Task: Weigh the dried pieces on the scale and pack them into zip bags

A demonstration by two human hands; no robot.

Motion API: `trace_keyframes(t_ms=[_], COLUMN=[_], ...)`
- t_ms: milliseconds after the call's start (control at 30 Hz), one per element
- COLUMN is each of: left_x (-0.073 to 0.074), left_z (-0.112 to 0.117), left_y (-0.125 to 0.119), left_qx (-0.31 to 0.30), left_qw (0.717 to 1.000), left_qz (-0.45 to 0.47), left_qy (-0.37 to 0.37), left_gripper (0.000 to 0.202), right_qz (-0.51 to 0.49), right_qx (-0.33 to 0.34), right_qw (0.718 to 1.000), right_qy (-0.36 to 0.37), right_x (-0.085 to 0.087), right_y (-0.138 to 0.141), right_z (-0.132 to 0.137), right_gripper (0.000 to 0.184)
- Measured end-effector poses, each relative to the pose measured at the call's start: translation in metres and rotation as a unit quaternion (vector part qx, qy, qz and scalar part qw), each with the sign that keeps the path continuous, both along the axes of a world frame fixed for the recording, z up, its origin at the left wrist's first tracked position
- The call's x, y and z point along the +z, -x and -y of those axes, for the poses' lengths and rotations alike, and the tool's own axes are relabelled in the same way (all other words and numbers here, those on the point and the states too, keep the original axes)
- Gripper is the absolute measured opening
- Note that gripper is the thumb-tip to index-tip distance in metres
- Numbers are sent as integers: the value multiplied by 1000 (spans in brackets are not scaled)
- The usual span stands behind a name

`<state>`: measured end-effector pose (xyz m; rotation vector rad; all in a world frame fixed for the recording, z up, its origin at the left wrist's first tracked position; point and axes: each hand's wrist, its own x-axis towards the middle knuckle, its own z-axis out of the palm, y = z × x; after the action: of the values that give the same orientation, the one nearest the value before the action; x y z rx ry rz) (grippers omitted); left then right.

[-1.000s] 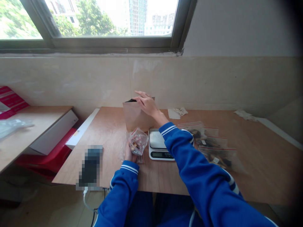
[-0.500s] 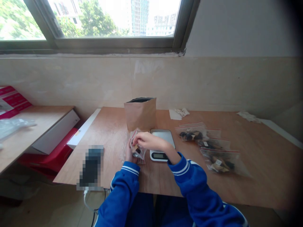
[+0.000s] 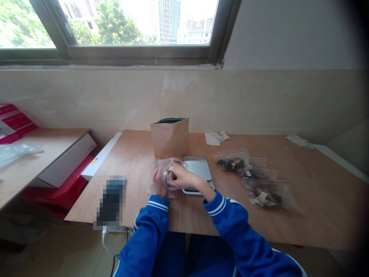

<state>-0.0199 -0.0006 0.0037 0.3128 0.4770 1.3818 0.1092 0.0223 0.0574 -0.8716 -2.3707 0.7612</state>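
Note:
A clear zip bag [image 3: 168, 174] with a small white label is tilted with its mouth toward the right. My left hand [image 3: 158, 184] is closed around its left side. At the bag's mouth, my right hand [image 3: 186, 177] has its fingers bent together inside the opening, near a small dark patch; what they pinch is hidden. Under the right wrist lies a white kitchen scale [image 3: 200, 167] with a metal plate, its display covered by the arm. Just behind the hands stands a brown paper pouch [image 3: 170, 139], its dark-lined top open.
Several zip bags with dark and tan dried pieces [image 3: 263, 195] lie to the right. A pixelated dark phone-like object [image 3: 111, 202] with a white cable is at the left front edge. Crumpled tissue [image 3: 220, 136] lies near the wall. A second table [image 3: 57, 140] stands left.
The bag has turned so its mouth faces right. My right hand has shifted right and lower, now entering from that side. The left hand's fingers show more beside the bag.

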Motion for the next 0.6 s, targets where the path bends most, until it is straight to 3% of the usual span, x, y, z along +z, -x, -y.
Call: trace_keyframes(t_ms=[100,233,367,600], left_x=[-2,-7,-9,-10], left_z=[1,1,3,1], left_y=[4,6,4,2], left_qx=[-29,-48,-67,-24], left_qw=[999,999,998,998], left_qz=[1,3,-5,-66], left_qy=[15,6,15,3], left_gripper=[48,43,48,44], right_qz=[-88,-162,-164,-114], right_qx=[-8,-66,-79,-10], right_qw=[996,984,981,986], right_qy=[24,40,65,125], right_x=[6,4,-2,11], right_y=[-6,-13,-17,-24], right_z=[-7,-23,-32,-27], right_gripper=[20,28,31,34])
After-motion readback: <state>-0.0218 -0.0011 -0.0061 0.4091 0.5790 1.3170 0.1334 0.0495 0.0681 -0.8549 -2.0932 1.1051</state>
